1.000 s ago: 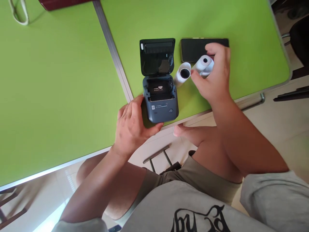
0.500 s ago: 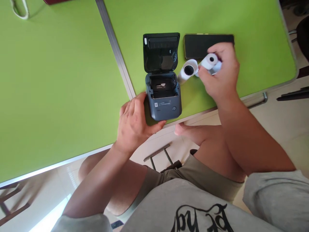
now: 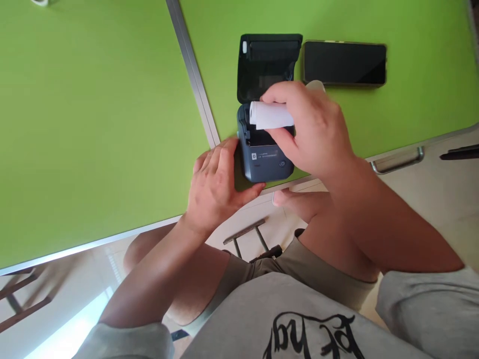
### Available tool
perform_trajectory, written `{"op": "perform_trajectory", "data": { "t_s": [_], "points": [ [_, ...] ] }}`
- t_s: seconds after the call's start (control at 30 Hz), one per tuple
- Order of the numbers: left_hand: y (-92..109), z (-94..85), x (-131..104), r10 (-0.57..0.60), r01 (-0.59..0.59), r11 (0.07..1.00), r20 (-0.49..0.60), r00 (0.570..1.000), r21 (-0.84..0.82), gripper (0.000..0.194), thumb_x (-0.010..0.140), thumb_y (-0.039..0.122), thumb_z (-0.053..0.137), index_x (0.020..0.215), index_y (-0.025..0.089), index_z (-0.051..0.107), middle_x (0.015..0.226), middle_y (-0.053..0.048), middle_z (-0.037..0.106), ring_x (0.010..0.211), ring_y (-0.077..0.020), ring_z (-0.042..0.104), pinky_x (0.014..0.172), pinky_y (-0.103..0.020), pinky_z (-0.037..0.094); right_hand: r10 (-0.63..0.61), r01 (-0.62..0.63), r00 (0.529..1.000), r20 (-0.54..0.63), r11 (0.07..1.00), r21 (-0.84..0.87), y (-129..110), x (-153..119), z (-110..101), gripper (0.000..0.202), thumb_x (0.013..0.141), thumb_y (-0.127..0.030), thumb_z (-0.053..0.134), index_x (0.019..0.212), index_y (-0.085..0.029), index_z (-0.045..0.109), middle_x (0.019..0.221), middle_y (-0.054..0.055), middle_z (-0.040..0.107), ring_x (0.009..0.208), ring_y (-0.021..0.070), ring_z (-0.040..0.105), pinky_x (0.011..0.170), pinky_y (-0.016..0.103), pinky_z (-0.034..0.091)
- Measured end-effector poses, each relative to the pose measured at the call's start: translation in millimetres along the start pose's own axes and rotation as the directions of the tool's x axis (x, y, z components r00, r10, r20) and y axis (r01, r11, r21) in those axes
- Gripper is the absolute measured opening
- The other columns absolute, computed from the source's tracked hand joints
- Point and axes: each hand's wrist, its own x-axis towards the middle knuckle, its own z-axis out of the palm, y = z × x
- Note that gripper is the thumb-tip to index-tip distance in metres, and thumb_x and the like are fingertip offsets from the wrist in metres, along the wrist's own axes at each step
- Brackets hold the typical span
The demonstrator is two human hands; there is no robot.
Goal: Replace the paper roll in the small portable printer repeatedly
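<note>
A small dark blue-grey label printer (image 3: 266, 167) rests near the table's front edge, its black lid (image 3: 267, 65) tipped back. My left hand (image 3: 215, 182) curls round the printer's front left corner, fingers against its side and thumb along its front. Between the thumb and fingers of my right hand (image 3: 312, 122) is a white paper roll (image 3: 271, 115), held sideways over the printer's uncovered paper bay. The roll's right end is hidden by that hand. Behind my right knuckles shows the pale rim of another roll (image 3: 316, 86), mostly covered.
Right of the raised lid, a black phone (image 3: 344, 63) lies screen up on the green table (image 3: 112, 124). A metal strip (image 3: 194, 75) divides the tabletop. At the front edge there is a metal handle (image 3: 398, 160), and a white loop (image 3: 40, 2) shows at the top left.
My right hand has brought the paper roll leftward from beside the other roll to above the printer, turning it sideways. My left hand stays at the printer. The view has shifted slightly.
</note>
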Motion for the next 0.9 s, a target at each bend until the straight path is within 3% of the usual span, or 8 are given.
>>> {"op": "perform_trajectory", "data": {
  "t_s": [0.17,0.3,0.4,0.6,0.67,0.77,0.83,0.9],
  "points": [
    [1.2,-1.1,0.4,-0.002,0.002,1.0,0.011,1.0,0.002,0.09,0.092,0.081,0.055,0.149,0.011,0.043,0.142,-0.021,0.065,0.134,-0.035,0.064,0.116,-0.048,0.046,0.022,-0.021,0.999,-0.033,0.999,0.044,2.5,-0.2,-1.0,0.011,0.091,-0.019,0.06,0.096,-0.028,0.056,0.117,0.002,0.079,0.111,0.0266,0.075,0.095,0.045,0.056],
    [2.1,-1.4,0.7,-0.014,0.014,1.0,0.035,0.999,0.013,0.091,0.092,0.083,0.053,0.15,0.015,0.041,0.143,-0.019,0.065,0.134,-0.035,0.063,0.117,-0.048,0.045,-0.06,0.061,0.998,-0.025,0.996,0.067,4.8,1.8,-2.3,0.016,0.09,-0.015,0.057,0.082,-0.027,0.053,0.115,-0.001,0.081,0.115,0.0254,0.076,0.099,0.048,0.054],
    [1.2,-0.5,0.5,-0.02,0.019,1.0,0.031,0.999,0.025,0.09,0.091,0.083,0.054,0.15,0.017,0.041,0.143,-0.018,0.066,0.133,-0.0343,0.064,0.117,-0.047,0.045,-0.152,0.158,0.983,-0.101,0.986,0.05,7.7,-1.8,-3.0,0.021,0.089,-0.012,0.056,0.075,-0.028,0.053,0.101,0.001,0.081,0.103,0.025,0.076,0.095,0.048,0.054],
    [-1.0,2.2,-1.1,0.034,-0.034,0.999,-0.046,0.998,0.002,0.089,0.09,0.077,0.061,0.151,0.016,0.039,0.139,-0.018,0.067,0.129,-0.0331,0.066,0.112,-0.045,0.048,-0.215,0.231,0.937,-0.276,0.973,0.025,0.8,-26.0,4.9,0.022,0.089,-0.012,0.06,0.074,-0.028,0.059,0.084,0.002,0.077,0.083,0.0245,0.069,0.078,0.046,0.053],
    [-0.2,1.8,-1.6,0.067,-0.066,0.998,-0.057,0.996,0.017,0.081,0.092,0.07,0.065,0.153,0.022,0.04,0.142,-0.016,0.065,0.131,-0.0323,0.064,0.111,-0.045,0.048,-0.249,0.27,0.927,-0.282,0.962,0.038,-3.6,-33.0,8.3,0.021,0.091,-0.014,0.059,0.075,-0.028,0.06,0.087,0.001,0.078,0.082,0.023,0.069,0.076,0.044,0.053],
    [1.5,-1.0,-1.8,0.096,-0.094,0.993,-0.028,0.995,0.067,0.062,0.097,0.064,0.063,0.149,0.032,0.051,0.145,-0.016,0.061,0.134,-0.0321,0.062,0.108,-0.048,0.048,-0.238,0.26,0.947,-0.216,0.962,0.082,-6.3,-37.4,6.8,0.018,0.093,-0.019,0.06,0.078,-0.028,0.062,0.1,0.001,0.079,0.091,0.0226,0.071,0.083,0.044,0.056],
    [2.1,-3.4,-1.6,0.093,-0.093,0.993,0.004,0.996,0.072,0.055,0.099,0.064,0.06,0.146,0.035,0.056,0.146,-0.017,0.059,0.135,-0.0333,0.06,0.107,-0.05,0.047,-0.186,0.218,0.96,-0.21,0.966,0.141,-4.6,-35.5,1.8,0.01,0.093,-0.029,0.061,0.083,-0.03,0.063,0.106,0.003,0.076,0.096,0.0232,0.071,0.086,0.045,0.057],
    [1.8,-5.3,-1.1,0.099,-0.101,0.993,0.033,0.995,0.061,0.054,0.101,0.064,0.057,0.146,0.035,0.057,0.148,-0.018,0.057,0.137,-0.0343,0.059,0.108,-0.051,0.047,-0.067,0.135,0.956,-0.284,0.965,0.226,-1.1,-29.5,-3.3,0.007,0.092,-0.036,0.06,0.093,-0.031,0.065,0.118,0.004,0.072,0.095,0.0215,0.069,0.077,0.04,0.057]
  ]
}}
